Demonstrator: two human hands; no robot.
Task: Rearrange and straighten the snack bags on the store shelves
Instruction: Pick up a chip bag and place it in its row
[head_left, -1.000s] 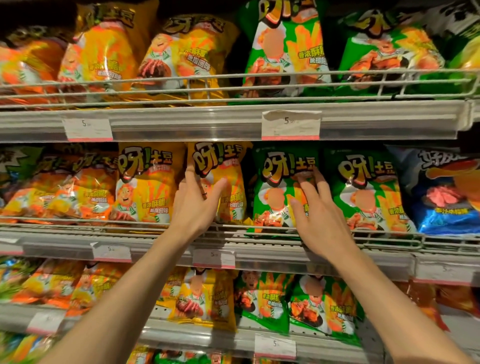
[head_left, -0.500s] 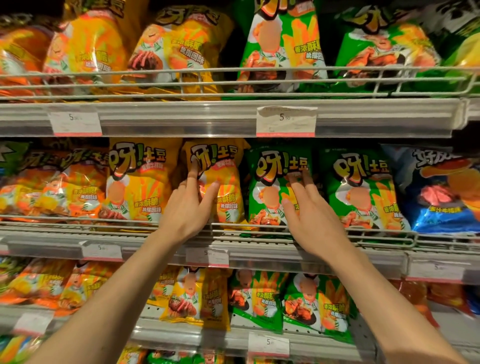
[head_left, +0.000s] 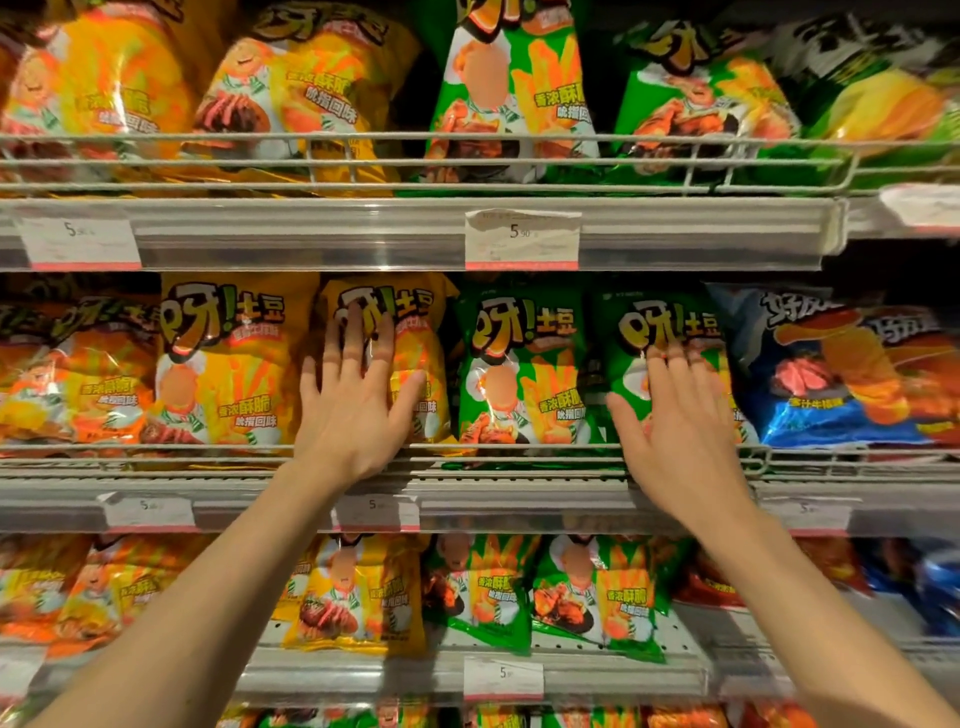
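I face store shelving stacked in tiers, each shelf fronted by a white wire rail (head_left: 467, 452) and a clear plastic strip carrying price tags (head_left: 522, 239). The lighting is dim and warm. Snack bags fill every tier: yellow and orange ones to the left, green ones in the middle, and a blue bag (head_left: 841, 374) at the right of the middle shelf.

My left hand (head_left: 353, 410) lies flat against the front of a yellow bag (head_left: 415, 364) on the middle shelf, fingers straight and spread, the fingertips (head_left: 356, 322) reaching up over the bag's printed title. The bag stands upright behind the rail, between another yellow bag (head_left: 223, 364) and a green bag (head_left: 519, 374).

My right hand (head_left: 675, 421) rests flat on a second green bag (head_left: 660, 322), just left of the blue one. Its fingers are straight and held close together, the thumb spread out to the left. Neither hand grips anything; both only press on the bag fronts. My forearms are bare, rising from the bottom corners.
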